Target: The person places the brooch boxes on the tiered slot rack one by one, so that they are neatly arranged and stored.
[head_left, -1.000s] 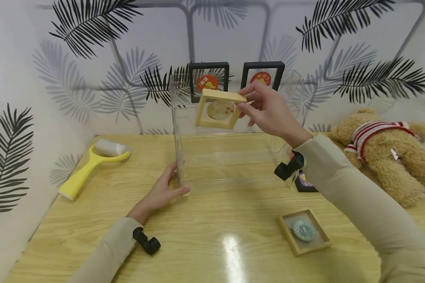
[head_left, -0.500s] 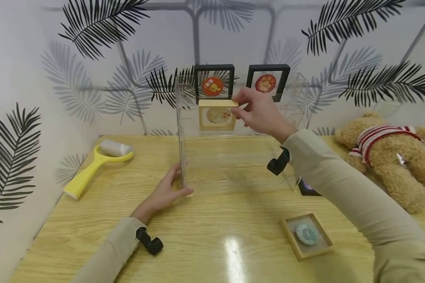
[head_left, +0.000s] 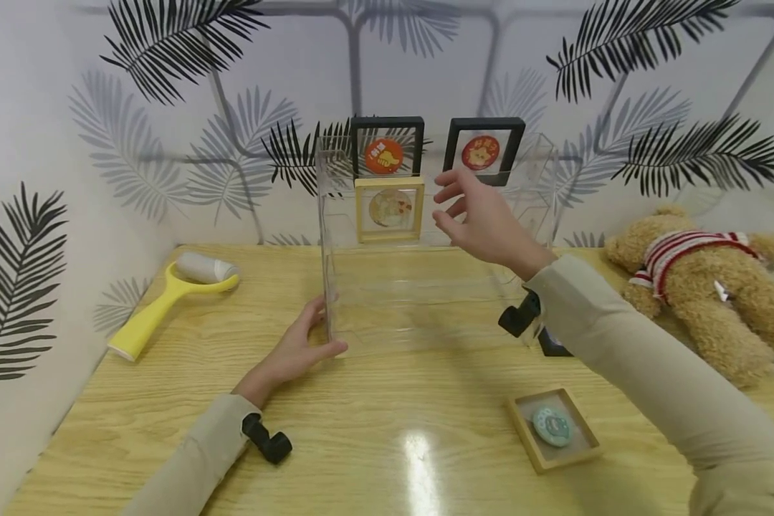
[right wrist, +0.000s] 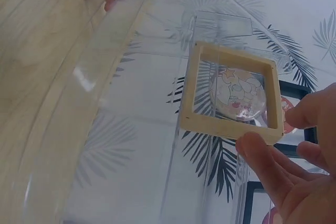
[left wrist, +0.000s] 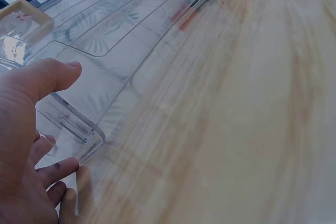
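A clear acrylic tiered display rack [head_left: 413,290] stands against the wall. My left hand [head_left: 290,351] holds its lower left side, thumb at the front edge and fingers along the outer side [left wrist: 52,177]. On a middle tier a pale yellow floating display frame [head_left: 389,209] stands upright, a round badge [right wrist: 239,94] showing through its clear window. My right hand [head_left: 484,222] hovers just right of this frame in the head view, fingers loosely bent, holding nothing. On the top tier behind are two black frames, the left one [head_left: 387,147] and the right one [head_left: 484,152], each with a red-orange round badge.
A tan frame with a teal badge [head_left: 553,428] lies on the wooden table [head_left: 361,430] at the front right. Another black frame [head_left: 552,344] is partly hidden by the right sleeve. A yellow-handled lint roller [head_left: 168,301] lies left; a teddy bear [head_left: 703,287] lies right.
The yellow frame, tilted in my right hand one second ago, was set upright on the tier and let go. My right hand has drawn slightly rightward; my left hand keeps its place.
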The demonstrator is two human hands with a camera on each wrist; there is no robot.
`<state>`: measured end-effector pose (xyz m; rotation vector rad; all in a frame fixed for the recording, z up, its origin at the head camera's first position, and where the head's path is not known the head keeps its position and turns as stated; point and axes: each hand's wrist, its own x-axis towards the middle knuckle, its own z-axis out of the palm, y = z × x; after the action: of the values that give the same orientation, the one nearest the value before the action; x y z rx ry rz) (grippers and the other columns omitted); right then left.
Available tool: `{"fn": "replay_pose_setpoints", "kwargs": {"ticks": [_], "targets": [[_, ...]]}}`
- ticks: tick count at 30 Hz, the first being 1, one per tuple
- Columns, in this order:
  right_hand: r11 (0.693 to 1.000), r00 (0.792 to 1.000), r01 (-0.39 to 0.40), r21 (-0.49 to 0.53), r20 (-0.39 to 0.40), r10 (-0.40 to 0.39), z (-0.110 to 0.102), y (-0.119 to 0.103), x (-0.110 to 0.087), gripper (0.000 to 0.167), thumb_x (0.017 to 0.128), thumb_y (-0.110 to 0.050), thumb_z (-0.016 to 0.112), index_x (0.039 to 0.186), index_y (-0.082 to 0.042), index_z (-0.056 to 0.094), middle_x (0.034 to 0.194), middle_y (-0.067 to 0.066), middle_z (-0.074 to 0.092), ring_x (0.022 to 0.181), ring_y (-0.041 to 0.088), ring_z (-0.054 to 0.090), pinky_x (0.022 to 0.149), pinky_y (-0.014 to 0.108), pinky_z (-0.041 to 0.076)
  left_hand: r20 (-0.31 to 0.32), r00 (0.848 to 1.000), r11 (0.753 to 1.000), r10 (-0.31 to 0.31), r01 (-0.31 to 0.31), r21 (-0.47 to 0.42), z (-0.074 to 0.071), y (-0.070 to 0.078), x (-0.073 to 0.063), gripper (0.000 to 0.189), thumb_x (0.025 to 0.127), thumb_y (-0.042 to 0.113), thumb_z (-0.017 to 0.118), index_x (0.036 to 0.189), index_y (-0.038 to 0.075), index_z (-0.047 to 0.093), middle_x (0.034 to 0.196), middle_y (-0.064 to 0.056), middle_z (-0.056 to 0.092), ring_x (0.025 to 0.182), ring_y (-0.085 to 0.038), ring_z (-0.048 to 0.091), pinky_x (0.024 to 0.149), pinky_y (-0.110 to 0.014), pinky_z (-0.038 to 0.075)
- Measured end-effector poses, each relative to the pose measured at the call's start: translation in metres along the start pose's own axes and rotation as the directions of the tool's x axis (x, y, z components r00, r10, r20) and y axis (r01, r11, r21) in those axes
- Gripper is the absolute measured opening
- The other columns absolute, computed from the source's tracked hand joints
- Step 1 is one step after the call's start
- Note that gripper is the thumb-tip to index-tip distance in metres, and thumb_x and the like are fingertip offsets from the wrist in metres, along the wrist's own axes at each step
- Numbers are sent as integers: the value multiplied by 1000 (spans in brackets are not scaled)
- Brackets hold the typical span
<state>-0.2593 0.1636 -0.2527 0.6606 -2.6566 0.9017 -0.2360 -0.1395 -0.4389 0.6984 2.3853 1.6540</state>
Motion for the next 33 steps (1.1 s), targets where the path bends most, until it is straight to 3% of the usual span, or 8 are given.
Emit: {"fn": "replay_pose_setpoints", "kwargs": {"ticks": [4, 12, 19, 22, 27, 33], "targets": [[998, 998, 65, -19, -6, -65, -1, 5, -18, 38, 93, -10, 61, 126, 1, 46, 113, 16, 62, 87, 25, 66, 73, 39, 56, 0, 1000, 1000, 2, -2, -3, 0, 0, 0, 82, 87, 14, 72, 152, 12, 22, 157, -15, 23, 141, -42, 28, 113, -61, 19], [990, 989, 138, -16, 54, -137, -1, 16, -68, 41, 90, 0, 62, 126, 4, 43, 108, 16, 60, 84, 23, 64, 67, 36, 56, 0, 1000, 1000, -25, 25, 8, -1, 1, -1, 82, 87, 17, 72, 152, 14, 21, 157, -15, 23, 142, -40, 27, 114, -60, 18], [993, 979, 119, 4, 169, -118, -7, 26, -104, 45, 89, -1, 65, 128, 1, 44, 110, 11, 60, 85, 16, 60, 67, 27, 54, 1, 1000, 1000, -6, 6, 6, -1, -1, -1, 81, 88, 17, 71, 152, 15, 23, 158, -13, 22, 141, -41, 27, 113, -61, 18], [995, 970, 95, 16, 222, -96, -10, 31, -120, 39, 90, -3, 65, 124, -3, 48, 108, 6, 59, 84, 10, 57, 66, 25, 52, -2, 1000, 1000, -2, 2, 15, -1, -2, 0, 81, 88, 17, 71, 152, 14, 22, 157, -14, 23, 141, -41, 28, 113, -62, 19], [992, 951, 126, 26, 282, -128, -9, 46, -147, 31, 88, -3, 67, 116, -8, 53, 103, 1, 60, 69, 0, 50, 56, 21, 46, -4, 1000, 1000, -8, 8, 7, -1, 0, 0, 82, 87, 16, 72, 152, 15, 22, 157, -13, 24, 141, -40, 28, 113, -61, 19], [991, 914, 131, 33, 384, -133, -11, 64, -173, 35, 87, -4, 69, 119, -8, 54, 108, 10, 62, 72, -3, 48, 56, 20, 46, 1, 1000, 1000, -22, 22, 0, -1, 1, 0, 82, 87, 17, 72, 152, 14, 22, 158, -14, 22, 142, -41, 26, 113, -61, 18]]}}
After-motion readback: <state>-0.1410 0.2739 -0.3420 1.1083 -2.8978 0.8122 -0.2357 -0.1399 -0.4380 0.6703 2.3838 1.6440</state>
